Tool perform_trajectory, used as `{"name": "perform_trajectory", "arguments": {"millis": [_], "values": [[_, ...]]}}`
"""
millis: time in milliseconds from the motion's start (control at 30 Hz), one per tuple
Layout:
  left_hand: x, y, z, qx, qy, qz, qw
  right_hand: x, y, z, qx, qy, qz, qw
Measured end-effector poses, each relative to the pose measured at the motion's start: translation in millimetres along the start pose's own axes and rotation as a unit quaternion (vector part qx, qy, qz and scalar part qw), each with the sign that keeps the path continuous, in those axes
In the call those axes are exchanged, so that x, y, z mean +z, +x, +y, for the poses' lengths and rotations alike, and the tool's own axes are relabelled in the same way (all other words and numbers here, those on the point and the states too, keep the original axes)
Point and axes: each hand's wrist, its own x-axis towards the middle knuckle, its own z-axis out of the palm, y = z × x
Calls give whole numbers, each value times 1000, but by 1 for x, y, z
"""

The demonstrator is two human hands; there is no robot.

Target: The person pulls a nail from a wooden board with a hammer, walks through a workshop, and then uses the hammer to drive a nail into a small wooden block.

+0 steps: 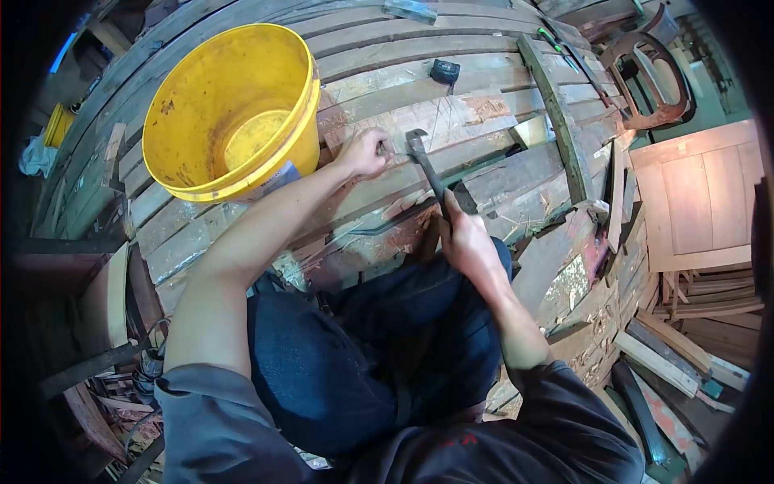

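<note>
My right hand (469, 246) is wrapped round the handle of a hammer (430, 171), which points away from me. The hammer's head is over a wooden board (443, 121) lying on the slatted surface. To the left of the hammer head, my left hand (367, 153) rests at the board's near edge with its fingers curled closed. Whatever is in those fingers is too small to make out. A black tape measure (444, 72) sits just beyond the board. The big yellow bucket (305, 133) stands left of my left hand, its open top tilted toward me.
A wooden bar (556, 117) lies across the slats at the right. Beyond it are a green-handled screwdriver (550, 39) and a curved wooden chair frame (651, 81). A panelled wooden door (700, 198) and scrap lumber (657, 363) are at far right. Wood chips litter the slats.
</note>
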Motion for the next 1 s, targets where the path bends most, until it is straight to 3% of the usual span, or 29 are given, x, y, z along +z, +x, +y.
{"name": "perform_trajectory", "arguments": {"millis": [167, 300, 367, 500, 667, 800, 900, 1000], "values": [[8, -1, -10, -11, -34, -8, 999, -18, -2, -17, -9, 74, 57, 996], [5, 1, -9, -2, -15, 4, 1000, -3, -1, -13, 38, 14, -13, 999], [7, 2, -13, 13, -31, -5, 999, -2, -1, -6, -4, 37, 6, 999], [4, 2, -6, -48, -27, -23, 998, -17, -2, -25, 5, 64, 31, 997], [5, 3, -14, -8, -29, -22, 999, 9, 4, 0, 3, -11, 2, 1000], [4, 2, -8, -19, -2, -15, 1000, -19, 5, -29, 24, 58, 25, 998], [7, 4, -16, -15, -2, -21, 1000, -7, 6, -22, 39, 39, 20, 998], [10, 4, -19, 44, -46, 14, 998, -6, 9, -11, 4, 18, -1, 1000]]}}
